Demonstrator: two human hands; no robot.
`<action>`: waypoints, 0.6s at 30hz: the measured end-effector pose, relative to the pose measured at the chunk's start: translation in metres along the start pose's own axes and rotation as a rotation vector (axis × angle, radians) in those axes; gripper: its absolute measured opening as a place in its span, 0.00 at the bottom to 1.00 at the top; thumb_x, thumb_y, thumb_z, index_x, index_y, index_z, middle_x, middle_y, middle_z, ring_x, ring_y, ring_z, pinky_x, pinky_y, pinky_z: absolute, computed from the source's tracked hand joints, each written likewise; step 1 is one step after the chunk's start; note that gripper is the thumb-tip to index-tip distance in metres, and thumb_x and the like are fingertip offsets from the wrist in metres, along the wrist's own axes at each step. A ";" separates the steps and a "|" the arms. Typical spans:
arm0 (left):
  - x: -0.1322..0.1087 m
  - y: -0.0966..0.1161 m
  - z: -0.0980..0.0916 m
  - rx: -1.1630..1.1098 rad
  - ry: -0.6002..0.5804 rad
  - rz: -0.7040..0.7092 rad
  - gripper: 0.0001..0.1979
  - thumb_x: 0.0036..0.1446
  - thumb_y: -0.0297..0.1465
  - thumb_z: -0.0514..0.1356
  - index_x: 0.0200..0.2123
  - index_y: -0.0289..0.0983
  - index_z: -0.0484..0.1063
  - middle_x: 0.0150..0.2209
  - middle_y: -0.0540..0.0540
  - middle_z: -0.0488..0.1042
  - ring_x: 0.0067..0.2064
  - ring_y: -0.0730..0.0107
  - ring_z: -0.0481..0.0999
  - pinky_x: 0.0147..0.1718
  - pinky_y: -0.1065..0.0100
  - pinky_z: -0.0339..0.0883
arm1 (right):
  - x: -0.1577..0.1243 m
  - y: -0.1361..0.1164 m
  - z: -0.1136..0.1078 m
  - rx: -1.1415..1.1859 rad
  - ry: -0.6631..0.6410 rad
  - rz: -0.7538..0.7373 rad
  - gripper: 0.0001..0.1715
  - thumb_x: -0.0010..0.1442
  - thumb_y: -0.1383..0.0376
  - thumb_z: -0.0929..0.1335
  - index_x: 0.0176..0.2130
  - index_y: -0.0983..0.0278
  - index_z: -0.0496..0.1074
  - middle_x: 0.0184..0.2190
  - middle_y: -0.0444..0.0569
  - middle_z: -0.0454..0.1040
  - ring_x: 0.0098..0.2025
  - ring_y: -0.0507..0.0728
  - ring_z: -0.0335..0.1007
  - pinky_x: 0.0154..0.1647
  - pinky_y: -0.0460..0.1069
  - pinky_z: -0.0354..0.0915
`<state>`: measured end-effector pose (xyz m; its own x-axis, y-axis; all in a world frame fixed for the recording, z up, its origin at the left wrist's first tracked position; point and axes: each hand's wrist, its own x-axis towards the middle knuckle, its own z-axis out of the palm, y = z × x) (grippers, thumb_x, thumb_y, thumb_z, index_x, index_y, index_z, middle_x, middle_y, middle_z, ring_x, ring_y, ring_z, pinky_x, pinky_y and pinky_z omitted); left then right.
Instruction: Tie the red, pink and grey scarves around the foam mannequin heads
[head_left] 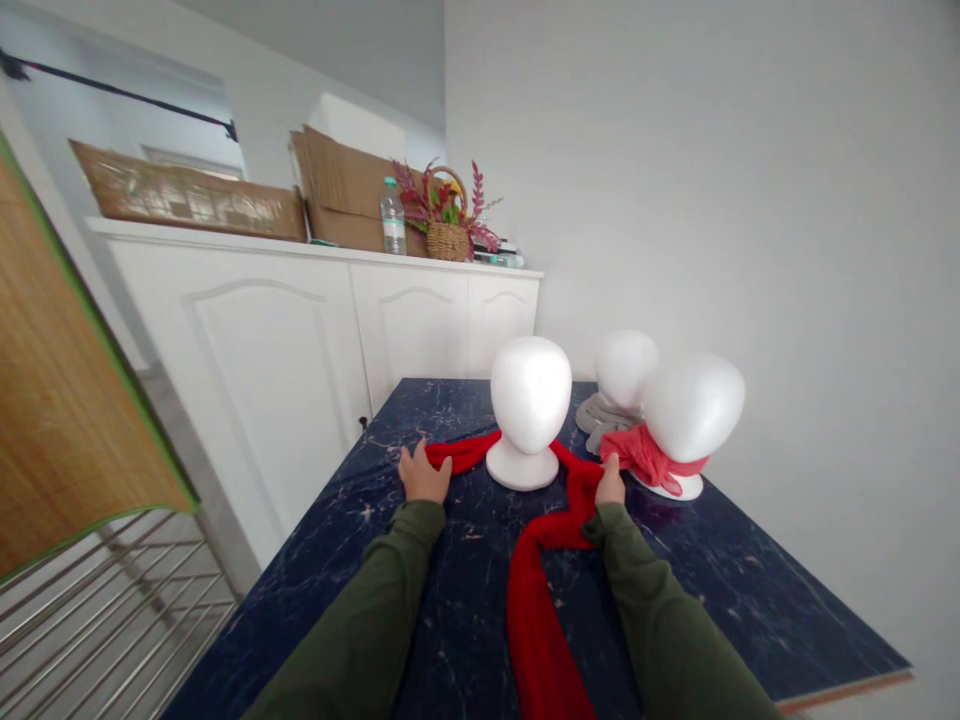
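Observation:
A white foam mannequin head (529,405) stands on the dark blue marbled table (442,400). A long red scarf (536,600) runs behind its base and trails toward me along the table. My left hand (422,473) is closed on the scarf's left end, just left of the head's base. My right hand (610,486) grips the scarf on the right side of the base. Both sleeves are dark green.
Two more foam heads stand at the right: one (691,410) wears a pink-red scarf, the other (625,368) a grey scarf. White cabinets (300,330) hold cardboard boxes, a water bottle (392,216) and a flower basket (448,225). A metal rack (97,610) is at lower left.

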<state>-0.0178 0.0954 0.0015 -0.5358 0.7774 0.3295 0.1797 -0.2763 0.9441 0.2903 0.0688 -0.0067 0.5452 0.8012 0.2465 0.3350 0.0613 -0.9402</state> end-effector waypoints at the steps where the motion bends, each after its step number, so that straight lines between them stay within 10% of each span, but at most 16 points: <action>1: -0.006 0.002 0.002 0.104 -0.069 0.125 0.26 0.39 0.26 0.62 0.46 0.33 0.64 0.55 0.37 0.57 0.60 0.54 0.48 0.57 0.55 0.40 | -0.005 -0.003 0.004 -0.048 -0.025 -0.030 0.21 0.55 0.55 0.56 0.17 0.62 0.59 0.17 0.45 0.60 0.26 0.55 0.59 0.29 0.48 0.55; 7: -0.050 0.008 0.037 0.460 -0.567 0.603 0.26 0.48 0.32 0.55 0.51 0.31 0.58 0.51 0.35 0.63 0.54 0.57 0.61 0.54 0.59 0.51 | -0.033 -0.013 0.024 -0.214 -0.212 -0.188 0.10 0.36 0.74 0.65 0.14 0.62 0.57 0.18 0.40 0.59 0.27 0.52 0.58 0.33 0.47 0.56; 13: -0.072 0.015 0.089 0.540 -0.366 0.458 0.42 0.41 0.44 0.60 0.55 0.26 0.50 0.53 0.29 0.57 0.56 0.50 0.55 0.53 0.58 0.49 | -0.046 -0.014 0.033 -0.371 -0.355 -0.276 0.29 0.39 0.74 0.61 0.45 0.64 0.63 0.41 0.50 0.68 0.42 0.57 0.64 0.45 0.50 0.58; 18: -0.056 0.017 0.103 0.600 -0.310 0.335 0.41 0.33 0.48 0.63 0.48 0.30 0.60 0.47 0.31 0.64 0.50 0.47 0.62 0.47 0.57 0.54 | -0.048 -0.016 0.035 -0.476 -0.447 -0.321 0.29 0.42 0.74 0.60 0.47 0.66 0.64 0.46 0.53 0.67 0.48 0.57 0.62 0.52 0.50 0.53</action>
<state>0.1002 0.1053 0.0000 -0.1321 0.8538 0.5035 0.7581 -0.2402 0.6062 0.2322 0.0502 -0.0112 0.0316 0.9600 0.2781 0.7792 0.1506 -0.6085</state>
